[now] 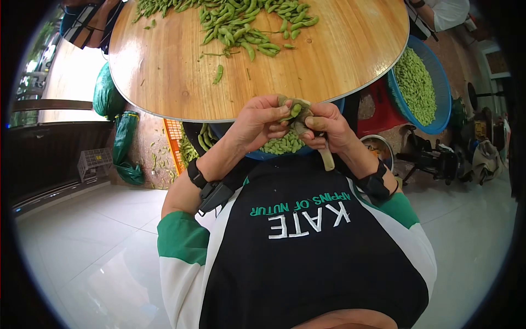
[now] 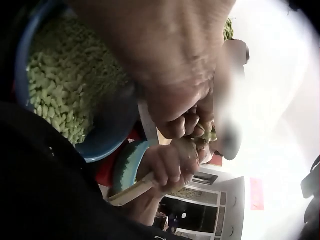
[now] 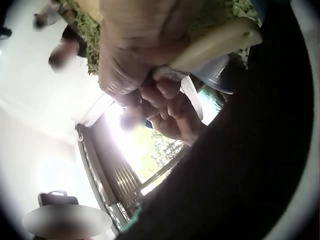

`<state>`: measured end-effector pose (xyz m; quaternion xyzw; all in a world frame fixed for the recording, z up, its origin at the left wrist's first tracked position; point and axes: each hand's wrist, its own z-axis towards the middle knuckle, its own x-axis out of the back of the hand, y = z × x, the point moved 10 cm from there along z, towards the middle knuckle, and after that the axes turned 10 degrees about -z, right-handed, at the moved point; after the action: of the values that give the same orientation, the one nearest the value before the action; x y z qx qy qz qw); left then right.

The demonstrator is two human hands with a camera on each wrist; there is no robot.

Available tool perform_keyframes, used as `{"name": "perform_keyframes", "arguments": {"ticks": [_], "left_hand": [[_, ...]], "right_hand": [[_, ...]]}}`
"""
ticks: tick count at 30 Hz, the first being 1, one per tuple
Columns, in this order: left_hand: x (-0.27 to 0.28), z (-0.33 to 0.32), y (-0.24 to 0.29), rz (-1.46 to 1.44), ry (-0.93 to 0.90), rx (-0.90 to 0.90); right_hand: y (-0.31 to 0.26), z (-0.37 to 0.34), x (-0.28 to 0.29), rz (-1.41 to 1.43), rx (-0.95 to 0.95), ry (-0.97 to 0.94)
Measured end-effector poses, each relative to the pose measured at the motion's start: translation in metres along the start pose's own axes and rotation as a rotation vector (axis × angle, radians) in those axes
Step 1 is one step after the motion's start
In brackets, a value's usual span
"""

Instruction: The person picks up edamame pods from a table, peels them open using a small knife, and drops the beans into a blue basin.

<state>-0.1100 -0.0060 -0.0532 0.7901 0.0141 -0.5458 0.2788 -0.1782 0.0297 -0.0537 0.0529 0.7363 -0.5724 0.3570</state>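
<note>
My left hand (image 1: 262,118) pinches a green soybean pod (image 1: 296,110) between thumb and fingers, over the front edge of the round wooden table. Close against it, my right hand (image 1: 330,125) grips a tool by its cream handle (image 1: 329,160), which points back towards my body. In the right wrist view the handle (image 3: 220,44) has a hole near its end; the tool's working end is hidden in the fingers. The fingertips of both hands meet around the pod. Below them, shelled green beans (image 1: 282,145) fill a blue basin (image 2: 95,155).
Unshelled pods (image 1: 235,24) are heaped at the far side of the table (image 1: 175,82). At right, a large blue basket (image 1: 445,112) of shelled beans stands by a red stool (image 1: 381,112). An orange crate (image 1: 173,137) and green sacks (image 1: 107,93) sit at left. Other people are across the table.
</note>
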Motion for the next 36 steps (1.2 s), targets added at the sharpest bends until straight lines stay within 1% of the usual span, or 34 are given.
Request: {"name": "perform_keyframes", "arguments": {"ticks": [2, 3, 5, 6, 7, 8, 9, 11, 12, 14, 15, 16, 17, 18, 20, 22, 24, 25, 26, 27, 29, 31, 33, 34, 35, 36], "left_hand": [[0.002, 0.000, -0.005, -0.038, 0.010, 0.020], [0.001, 0.000, -0.007, -0.039, 0.011, 0.021], [0.013, -0.006, 0.016, 0.600, 0.244, -0.190], [0.011, -0.007, 0.013, 0.600, 0.244, -0.187], [-0.013, -0.016, 0.034, 1.047, 0.217, -0.483], [-0.044, -0.029, 0.043, 1.489, 0.179, -0.794], [-0.043, -0.029, 0.042, 1.488, 0.183, -0.792], [-0.063, -0.036, 0.034, 1.853, 0.125, -0.997], [-0.071, -0.040, 0.027, 2.037, 0.094, -1.103], [-0.070, -0.041, 0.026, 2.055, 0.114, -1.136], [-0.071, -0.042, 0.025, 2.069, 0.132, -1.167], [-0.071, -0.040, 0.024, 2.069, 0.129, -1.166], [-0.071, -0.041, 0.026, 2.035, 0.141, -1.206], [-0.072, -0.044, 0.028, 2.000, 0.154, -1.245], [-0.075, -0.045, 0.030, 1.962, 0.146, -1.243], [-0.079, -0.043, 0.034, 1.923, 0.144, -1.244], [-0.089, -0.046, 0.036, 1.960, 0.151, -1.378], [-0.093, -0.046, 0.039, 1.961, 0.152, -1.380], [-0.095, -0.046, 0.046, 1.880, 0.159, -1.360], [-0.095, -0.046, 0.050, 1.798, 0.167, -1.337], [-0.089, -0.047, 0.053, 1.752, 0.161, -1.316], [-0.087, -0.050, 0.056, 1.710, 0.153, -1.289], [-0.053, -0.031, 0.061, 1.311, 0.283, -0.837], [-0.054, -0.033, 0.060, 1.307, 0.285, -0.837], [-0.041, -0.030, 0.058, 1.227, 0.351, -0.703], [-0.028, -0.026, 0.054, 1.147, 0.412, -0.573]], "right_hand": [[0.007, 0.000, -0.002, 0.216, -0.026, -0.024], [0.006, -0.001, -0.003, 0.218, -0.026, -0.022], [0.009, -0.001, -0.002, 0.276, -0.102, 0.038], [0.010, -0.002, -0.002, 0.279, -0.101, 0.040], [0.012, -0.002, 0.000, 0.293, -0.111, 0.071], [0.013, -0.001, 0.003, 0.304, -0.122, 0.097], [0.015, 0.001, 0.002, 0.305, -0.125, 0.096], [0.019, 0.004, -0.007, 0.477, -0.140, 0.049], [0.019, 0.005, -0.008, 0.477, -0.142, 0.046], [0.019, 0.005, -0.012, 0.601, -0.143, 0.036], [0.018, 0.005, -0.015, 0.603, -0.142, 0.037], [0.014, 0.005, -0.014, 0.495, -0.118, 0.081], [0.011, 0.005, -0.011, 0.387, -0.094, 0.125], [0.010, 0.004, -0.010, 0.388, -0.093, 0.126], [0.004, 0.005, -0.008, 0.296, -0.055, 0.106], [-0.004, 0.005, -0.012, 0.284, -0.036, 0.131], [-0.008, 0.006, -0.017, 0.276, -0.018, 0.154], [-0.014, 0.008, -0.018, 0.244, 0.034, 0.164], [-0.021, 0.008, -0.017, 0.210, 0.086, 0.174], [-0.020, 0.008, -0.016, 0.208, 0.085, 0.173], [-0.020, 0.009, -0.013, 0.092, 0.084, 0.181], [-0.019, 0.007, -0.014, 0.070, 0.095, 0.202], [-0.014, 0.004, -0.008, 0.044, 0.094, 0.228], [-0.016, 0.003, 0.003, -0.246, 0.149, 0.282], [-0.023, 0.002, 0.004, -0.538, 0.204, 0.332], [-0.023, 0.001, 0.003, -0.541, 0.204, 0.330]]}}
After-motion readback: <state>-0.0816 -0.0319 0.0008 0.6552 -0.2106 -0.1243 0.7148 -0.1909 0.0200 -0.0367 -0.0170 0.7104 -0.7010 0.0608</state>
